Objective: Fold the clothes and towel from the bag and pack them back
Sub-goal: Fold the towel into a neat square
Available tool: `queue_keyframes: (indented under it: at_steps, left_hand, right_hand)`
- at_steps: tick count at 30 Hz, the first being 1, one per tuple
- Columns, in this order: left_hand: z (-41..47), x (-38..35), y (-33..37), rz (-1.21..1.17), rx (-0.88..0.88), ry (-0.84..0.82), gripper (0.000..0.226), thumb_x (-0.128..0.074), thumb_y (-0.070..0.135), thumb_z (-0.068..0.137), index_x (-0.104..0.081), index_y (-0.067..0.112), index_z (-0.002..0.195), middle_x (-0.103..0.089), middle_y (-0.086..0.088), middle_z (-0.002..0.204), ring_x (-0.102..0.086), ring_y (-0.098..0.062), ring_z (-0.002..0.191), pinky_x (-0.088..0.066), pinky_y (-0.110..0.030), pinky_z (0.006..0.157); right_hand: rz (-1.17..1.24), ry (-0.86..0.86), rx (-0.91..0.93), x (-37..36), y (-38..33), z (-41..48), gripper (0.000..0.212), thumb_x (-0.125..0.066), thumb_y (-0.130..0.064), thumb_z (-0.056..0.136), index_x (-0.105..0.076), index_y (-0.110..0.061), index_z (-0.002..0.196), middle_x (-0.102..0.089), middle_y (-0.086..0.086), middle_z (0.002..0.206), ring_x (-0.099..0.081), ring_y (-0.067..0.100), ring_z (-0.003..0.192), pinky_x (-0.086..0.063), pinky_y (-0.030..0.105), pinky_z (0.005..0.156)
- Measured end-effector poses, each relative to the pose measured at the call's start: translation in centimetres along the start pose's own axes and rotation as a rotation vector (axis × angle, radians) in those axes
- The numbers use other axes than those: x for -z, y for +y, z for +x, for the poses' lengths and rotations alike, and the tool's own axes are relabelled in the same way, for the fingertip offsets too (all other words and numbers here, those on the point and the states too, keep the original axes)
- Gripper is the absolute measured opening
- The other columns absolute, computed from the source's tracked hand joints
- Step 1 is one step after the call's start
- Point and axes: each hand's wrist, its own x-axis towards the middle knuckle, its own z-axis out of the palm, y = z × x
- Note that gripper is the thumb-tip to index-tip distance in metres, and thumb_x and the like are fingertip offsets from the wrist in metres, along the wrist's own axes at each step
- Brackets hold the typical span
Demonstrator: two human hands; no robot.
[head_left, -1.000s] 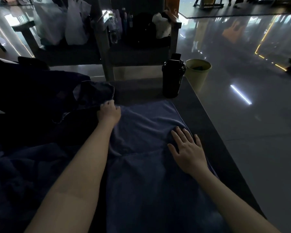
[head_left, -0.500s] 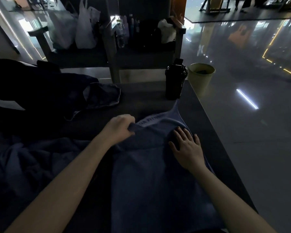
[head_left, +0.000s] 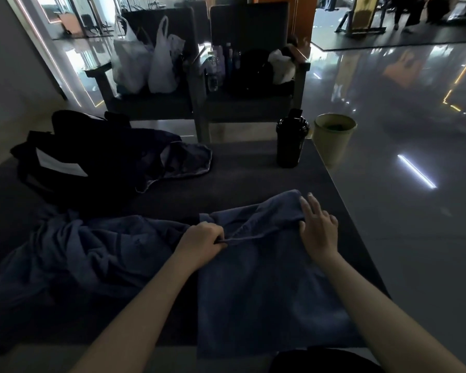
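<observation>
The fingers (head_left: 214,235) of the left hand (head_left: 201,239) are curled together and pinch a thin fold of the blue towel (head_left: 267,292). The fingers (head_left: 311,208) of the right hand (head_left: 319,230) are straight and a little apart, and they rest flat on the bunched far edge of the same towel; I cannot tell if the thumb holds any cloth under it. The towel lies on the dark table (head_left: 253,170), on the person's side of the black bottle (head_left: 291,141), and its near end hangs over the table edge. Its far part is turned back toward the person, but it is rumpled and not yet laid flat, so I judge that the first fold of the towel is only in progress. To the left of the bottle and nearer to the person than it, a blue garment (head_left: 92,254) lies in a loose heap, not folded. Farther to the left of the bottle, at about the same depth, stands the dark bag (head_left: 73,157), and a dark cloth (head_left: 184,162) with a pale edge lies spread against it; whether something is inside the bag is too dark to see. In my judgement the task is at its early part: no piece is completely folded, and the folding of the clothes and all the packing remain.
</observation>
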Motion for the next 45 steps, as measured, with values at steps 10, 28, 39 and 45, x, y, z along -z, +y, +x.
queue_keyframes:
  at_steps: [10, 28, 39, 45]
  left_hand:
    - [-0.9, 2.7, -1.2, -0.082, 0.182, 0.151, 0.011, -0.058, 0.029, 0.09, -0.062, 0.023, 0.099, -0.056, -0.002, 0.096, -0.058, -0.022, 0.091, -0.048, -0.034, 0.078]
    - [-9.4, 4.7, 3.1, -0.205, 0.199, 0.291, 0.014, -0.061, 0.027, 0.089, -0.066, 0.014, 0.091, -0.068, -0.002, 0.088, -0.062, -0.019, 0.082, -0.048, -0.031, 0.067]
    - [-12.8, 2.9, 5.2, -0.147, 0.296, 0.111, 0.017, -0.053, 0.022, 0.088, -0.064, 0.009, 0.088, -0.064, -0.006, 0.086, -0.058, -0.019, 0.074, -0.039, -0.027, 0.058]
    - [-13.5, 1.3, 5.5, -0.103, 0.312, -0.043, 0.037, -0.048, 0.046, 0.093, -0.063, 0.013, 0.084, -0.063, -0.003, 0.087, -0.058, -0.017, 0.075, -0.048, -0.032, 0.07]
  right_hand:
    - [0.074, 0.069, -0.011, 2.5, -0.6, 1.0, 0.019, -0.036, -0.002, 0.096, -0.052, 0.002, 0.105, -0.059, 0.02, 0.102, -0.062, 0.041, 0.085, -0.03, 0.032, 0.059]
    - [0.079, 0.213, 0.214, 10.3, 2.9, -8.9, 0.017, -0.072, 0.006, 0.069, -0.056, -0.001, 0.066, -0.055, 0.015, 0.067, -0.057, 0.035, 0.06, -0.042, 0.034, 0.051]
    - [-0.067, 0.06, 0.163, 11.3, 3.2, -13.2, 0.014, -0.074, -0.006, 0.062, -0.061, -0.003, 0.061, -0.058, 0.013, 0.063, -0.06, 0.034, 0.062, -0.046, 0.039, 0.062]
    - [-0.148, -0.024, 0.18, 9.9, 4.0, -14.8, 0.057, -0.039, -0.053, 0.077, -0.065, -0.012, 0.049, -0.058, 0.004, 0.05, -0.058, 0.028, 0.056, -0.043, 0.035, 0.058]
